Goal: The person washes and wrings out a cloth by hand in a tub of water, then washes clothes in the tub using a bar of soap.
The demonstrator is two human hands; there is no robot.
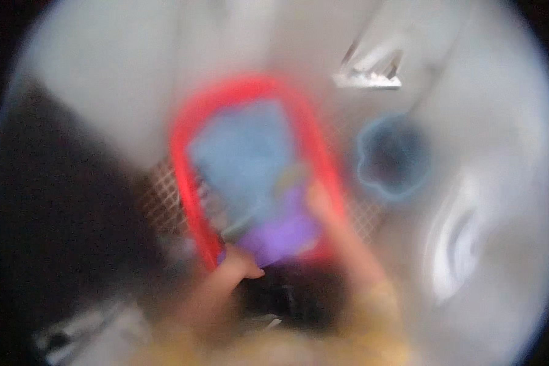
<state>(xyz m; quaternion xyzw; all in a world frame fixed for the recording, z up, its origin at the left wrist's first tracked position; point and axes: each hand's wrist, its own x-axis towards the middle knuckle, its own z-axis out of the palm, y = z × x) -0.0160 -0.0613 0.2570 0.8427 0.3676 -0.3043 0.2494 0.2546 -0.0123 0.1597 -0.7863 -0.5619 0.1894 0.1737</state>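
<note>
A red plastic basket or tub (186, 187) stands before me, its rim blurred. Inside lies a light blue cloth-like thing (247, 151), with a purple piece (279, 238), seemingly cloth, nearer to me. At the near left corner my left hand (240, 264) grips the left end of the purple piece. My right hand (318, 199) is at the right inner side of the tub, against the purple piece; blur hides whether its fingers hold it. A yellowish-green patch (293, 177) shows beside the right hand.
Right of the tub is a round dark opening or bin with a wavy blue rim (359, 158). A white toilet-like fixture (462, 247) is at the lower right. A bright metallic-looking object (370, 80) is at the upper right. Grid-patterned floor tiles (164, 196) show beside the tub.
</note>
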